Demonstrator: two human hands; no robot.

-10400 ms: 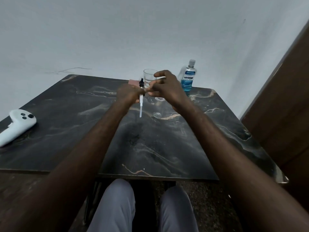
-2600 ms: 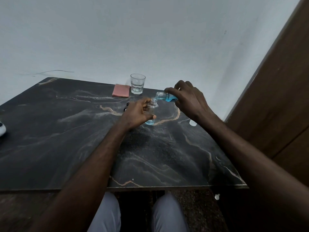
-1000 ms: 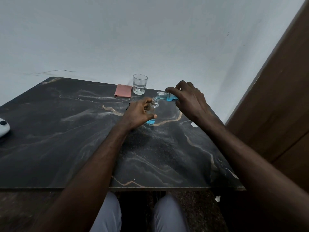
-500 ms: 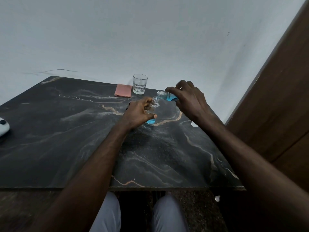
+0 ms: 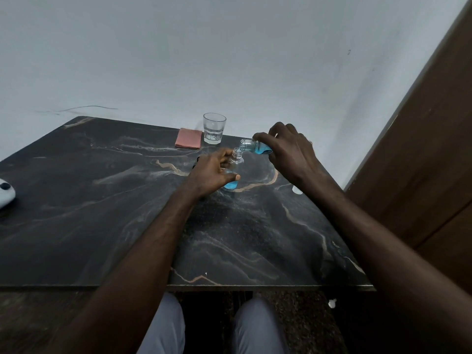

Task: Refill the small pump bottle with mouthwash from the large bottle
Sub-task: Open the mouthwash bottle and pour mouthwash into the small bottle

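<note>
Nothing much has shifted over the last half second: both hands hold the same pose, and the blue pool at the bottom of the small pump bottle [image 5: 233,172] looks about as shallow as before. That small bottle is clear, stands upright on the dark marbled tabletop [image 5: 102,200], has a narrow open neck with its pump head off, and is mostly empty above the blue liquid at its base. The left hand [image 5: 212,172] is wrapped around its body, thumb in front and fingers behind. The right hand [image 5: 288,152] grips the large bottle [image 5: 255,148], tipped almost level so its clear mouth sits just above and touching or nearly touching the small bottle's neck; blue mouthwash fills the visible part near the fingers. Behind them stand a clear drinking glass [image 5: 214,128] and, just beside it, a flat pink cloth [image 5: 188,138]. A white cap [image 5: 296,189] lies on the tabletop under the right wrist.
</note>
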